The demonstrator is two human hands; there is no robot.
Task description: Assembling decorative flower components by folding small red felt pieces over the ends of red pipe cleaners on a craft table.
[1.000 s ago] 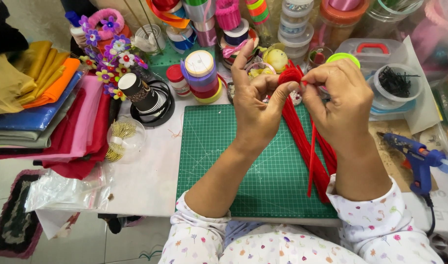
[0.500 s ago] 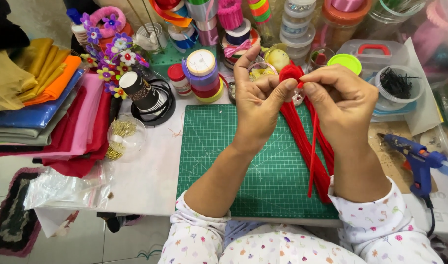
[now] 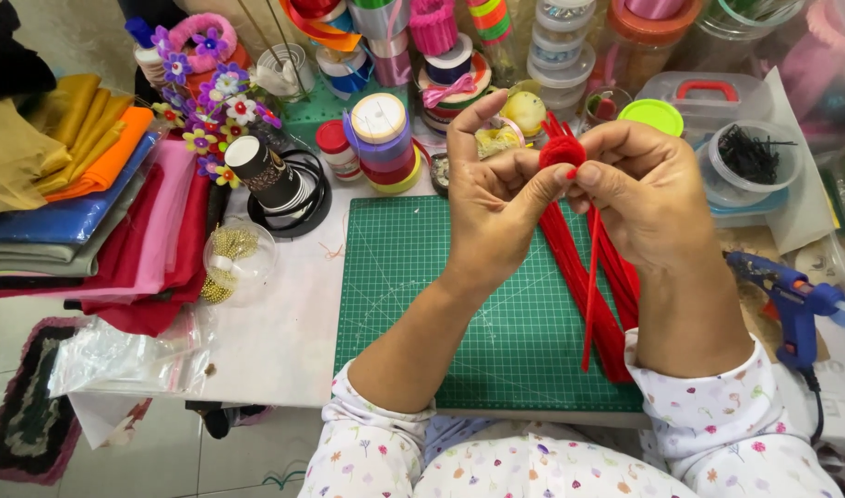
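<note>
Red pipe cleaner [image 3: 563,150] coil pinched (mid-air), mat [image 3: 422,304] below

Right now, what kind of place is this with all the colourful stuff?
Probably a home craft table. A green cutting mat covers the middle, ribbon spools and jars crowd the back, folded fabric is stacked to one side, and a blue glue gun lies by the right hand, which twists a red pipe cleaner.

You've got a white table [image 3: 284,332] carrying a green cutting mat [image 3: 441,304]. Folded fabrics [image 3: 81,212] sit at its left, a blue glue gun [image 3: 791,300] at its right.
</note>
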